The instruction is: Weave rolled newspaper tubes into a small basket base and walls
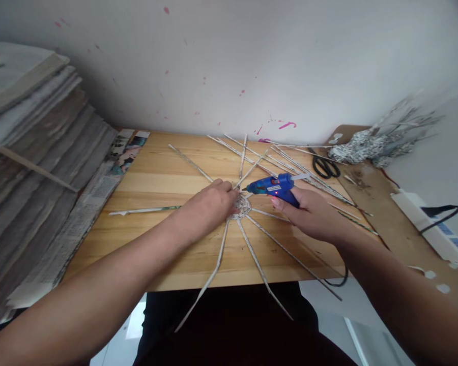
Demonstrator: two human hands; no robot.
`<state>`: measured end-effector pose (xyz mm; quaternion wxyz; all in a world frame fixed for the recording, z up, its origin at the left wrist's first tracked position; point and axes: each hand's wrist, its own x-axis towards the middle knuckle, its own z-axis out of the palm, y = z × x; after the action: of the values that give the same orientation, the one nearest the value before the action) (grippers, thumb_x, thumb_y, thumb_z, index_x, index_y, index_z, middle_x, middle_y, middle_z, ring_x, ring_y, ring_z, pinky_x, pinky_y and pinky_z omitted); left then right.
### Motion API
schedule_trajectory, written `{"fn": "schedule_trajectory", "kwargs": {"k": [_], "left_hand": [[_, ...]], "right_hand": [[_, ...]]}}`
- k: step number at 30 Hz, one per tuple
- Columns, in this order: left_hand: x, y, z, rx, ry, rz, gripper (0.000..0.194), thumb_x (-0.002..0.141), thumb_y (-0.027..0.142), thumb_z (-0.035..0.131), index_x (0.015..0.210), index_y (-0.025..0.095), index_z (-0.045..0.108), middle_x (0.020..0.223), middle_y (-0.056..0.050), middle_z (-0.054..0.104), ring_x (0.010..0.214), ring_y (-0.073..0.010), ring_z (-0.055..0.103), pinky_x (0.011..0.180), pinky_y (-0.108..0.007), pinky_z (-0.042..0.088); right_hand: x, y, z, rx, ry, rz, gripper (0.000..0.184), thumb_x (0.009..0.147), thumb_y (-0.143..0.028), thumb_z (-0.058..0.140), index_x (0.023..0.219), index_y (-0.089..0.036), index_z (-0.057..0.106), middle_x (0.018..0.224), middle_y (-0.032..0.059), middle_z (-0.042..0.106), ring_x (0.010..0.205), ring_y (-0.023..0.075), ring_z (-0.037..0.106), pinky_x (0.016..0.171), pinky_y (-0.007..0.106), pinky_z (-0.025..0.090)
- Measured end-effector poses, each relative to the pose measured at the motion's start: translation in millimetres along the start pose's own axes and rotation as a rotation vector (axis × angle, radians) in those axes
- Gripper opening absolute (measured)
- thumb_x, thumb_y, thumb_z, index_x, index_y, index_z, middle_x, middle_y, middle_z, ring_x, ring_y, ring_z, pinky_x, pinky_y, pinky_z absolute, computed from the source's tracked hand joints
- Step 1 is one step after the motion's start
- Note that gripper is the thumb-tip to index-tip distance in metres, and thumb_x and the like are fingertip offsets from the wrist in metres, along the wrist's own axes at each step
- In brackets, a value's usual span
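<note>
A small round woven base of rolled newspaper strips [243, 207] lies on the wooden board, with several paper spokes [252, 244] fanning out from it. My left hand [217, 201] is closed at the base's upper left edge, fingers curled and pressing on it; the fingertips are partly hidden. In my right hand [311, 213] is a blue hot glue gun [269, 185], gripped by its handle. Its nozzle points left and sits at the far rim of the base, close to my left fingertips. A glue stick [301, 177] pokes out of the gun's back end.
Loose paper tubes [309, 173] lie at the board's back right, beside black-handled scissors [325, 166]. Crumpled newspaper weaving [356, 145] rests in the far right corner. A white power strip [429, 223] is at right. Tall stacked paper [34, 147] stands left, with newspaper [84, 203] alongside.
</note>
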<state>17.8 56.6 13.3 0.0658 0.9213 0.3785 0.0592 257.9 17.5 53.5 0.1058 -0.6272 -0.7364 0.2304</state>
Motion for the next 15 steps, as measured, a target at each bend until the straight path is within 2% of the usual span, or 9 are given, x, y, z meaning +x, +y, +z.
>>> {"fn": "schedule_trajectory", "kwargs": {"k": [9, 15], "left_hand": [[1.3, 1.2, -3.1, 0.004, -0.032, -0.007, 0.027, 0.095, 0.031, 0.058, 0.113, 0.012, 0.065, 0.104, -0.010, 0.065, 0.103, -0.0230, 0.059, 0.096, -0.034, 0.047], [-0.1, -1.0, -1.6, -0.022, -0.023, 0.006, 0.029, 0.093, 0.033, 0.061, 0.112, 0.011, 0.066, 0.103, -0.011, 0.065, 0.103, -0.0241, 0.058, 0.096, -0.035, 0.047]], "right_hand": [[0.6, -0.7, -1.3, -0.025, -0.004, 0.001, 0.043, 0.092, -0.059, 0.044, 0.074, -0.021, 0.050, 0.063, -0.0018, 0.048, 0.058, 0.0136, 0.041, 0.056, 0.029, 0.030], [0.8, 0.6, -3.7, -0.049, 0.025, -0.031, 0.041, 0.091, -0.058, 0.046, 0.073, -0.022, 0.050, 0.067, -0.0001, 0.053, 0.061, 0.0152, 0.045, 0.057, 0.030, 0.030]]}}
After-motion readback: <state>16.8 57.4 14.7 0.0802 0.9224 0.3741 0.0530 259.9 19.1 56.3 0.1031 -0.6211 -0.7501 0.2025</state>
